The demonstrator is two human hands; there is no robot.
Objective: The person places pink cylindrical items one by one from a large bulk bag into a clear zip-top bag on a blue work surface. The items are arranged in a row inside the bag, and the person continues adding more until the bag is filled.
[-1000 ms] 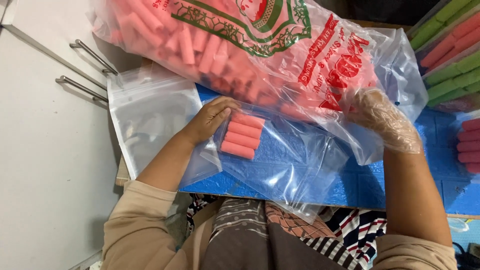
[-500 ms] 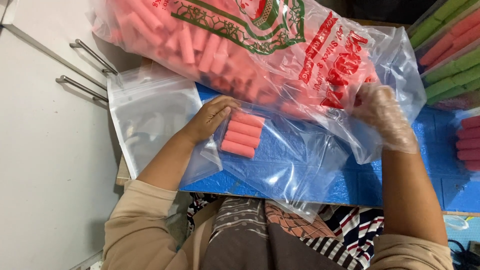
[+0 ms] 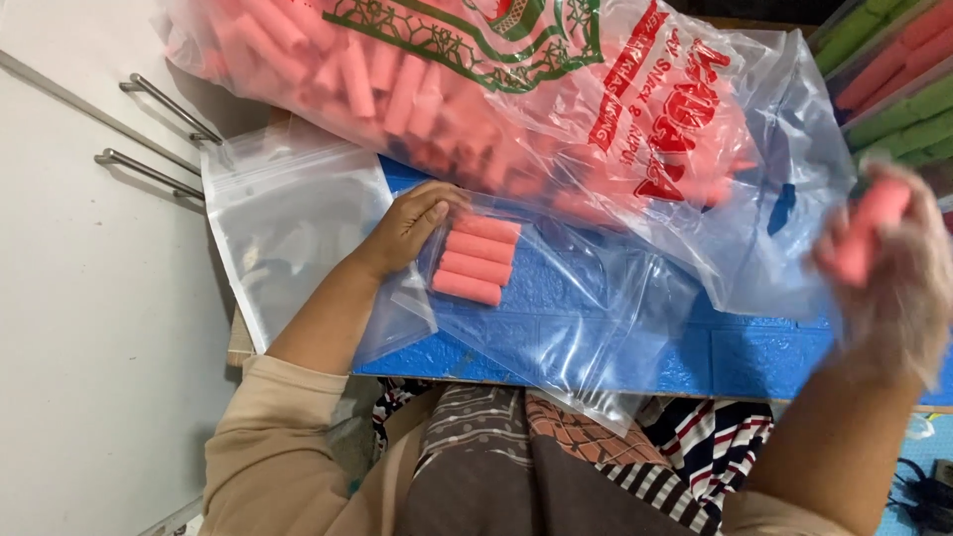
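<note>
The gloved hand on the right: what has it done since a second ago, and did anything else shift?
The right hand, in a thin clear glove, has pulled out of the big printed bag toward the person, and now shows a grip on pink sticks, though it is blurred. The left hand stays on the small clear bag beside three pink sticks inside it; the big bag has not moved.

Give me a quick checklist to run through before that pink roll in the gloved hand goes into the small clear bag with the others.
1. Pink roll held in the gloved right hand: ok, though blurred.
2. Small clear bag lying flat on the blue board: ok.
3. Left hand resting at the bag beside the packed rolls: ok.
4. Three packed rolls lined up side by side: ok.
5. Bag mouth open wide enough: cannot tell.
6. Big printed bag well stocked with rolls: ok.
</note>
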